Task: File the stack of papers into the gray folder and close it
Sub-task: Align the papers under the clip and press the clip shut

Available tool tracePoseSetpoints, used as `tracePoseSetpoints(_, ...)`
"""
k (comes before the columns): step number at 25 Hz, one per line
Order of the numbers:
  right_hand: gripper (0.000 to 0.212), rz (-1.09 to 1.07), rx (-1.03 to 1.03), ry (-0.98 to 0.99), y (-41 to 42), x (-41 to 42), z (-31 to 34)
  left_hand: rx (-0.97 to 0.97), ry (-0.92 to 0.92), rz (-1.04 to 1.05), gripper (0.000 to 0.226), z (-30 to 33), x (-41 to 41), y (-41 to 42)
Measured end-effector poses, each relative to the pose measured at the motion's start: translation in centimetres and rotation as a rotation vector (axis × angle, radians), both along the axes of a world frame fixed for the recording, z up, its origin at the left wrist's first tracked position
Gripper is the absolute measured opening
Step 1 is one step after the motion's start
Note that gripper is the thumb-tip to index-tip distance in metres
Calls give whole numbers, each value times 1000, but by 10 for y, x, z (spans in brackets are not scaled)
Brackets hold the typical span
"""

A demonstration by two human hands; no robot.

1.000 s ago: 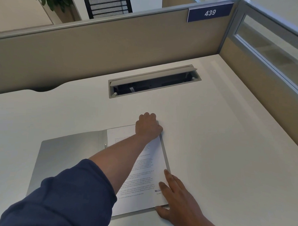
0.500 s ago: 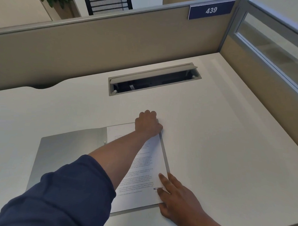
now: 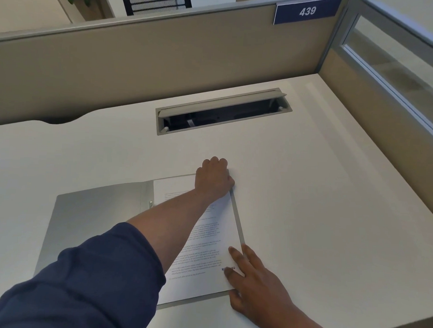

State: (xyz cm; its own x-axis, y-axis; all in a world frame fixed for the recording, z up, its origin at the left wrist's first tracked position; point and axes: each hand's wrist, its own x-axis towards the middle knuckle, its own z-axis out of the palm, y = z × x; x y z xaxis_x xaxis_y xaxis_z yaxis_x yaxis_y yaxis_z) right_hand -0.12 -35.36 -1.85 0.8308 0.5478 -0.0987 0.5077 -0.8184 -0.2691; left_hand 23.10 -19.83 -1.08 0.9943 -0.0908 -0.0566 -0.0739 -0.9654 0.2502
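The gray folder (image 3: 93, 221) lies open on the white desk, its left cover bare. The stack of papers (image 3: 207, 249), printed with text, rests on the folder's right half, with a thin gray border showing along its right and near edges. My left hand (image 3: 213, 179) reaches across the page, its fingers curled over the stack's far right corner; its forearm hides part of the text. My right hand (image 3: 253, 287) lies flat with fingers spread on the near right corner of the stack and the desk beside it.
A gray cable slot (image 3: 222, 112) with a raised lid is set into the desk beyond the folder. Beige partition walls (image 3: 165, 64) enclose the back and right sides, one carrying a blue sign 439 (image 3: 306, 11). The desk's front edge (image 3: 352, 323) runs close on the right.
My right hand has slid a little inward onto the near right corner of the stack. The left hand stays on the far corner.
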Motion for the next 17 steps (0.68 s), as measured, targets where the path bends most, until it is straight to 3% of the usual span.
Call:
tracePoseSetpoints(9, 58, -74, 46, 28, 9, 0, 8, -41, 34, 0, 17, -2, 5, 2)
tracePoseSetpoints(17, 57, -60, 36, 93, 4, 5, 9, -95, 120, -14, 37, 6, -8, 14)
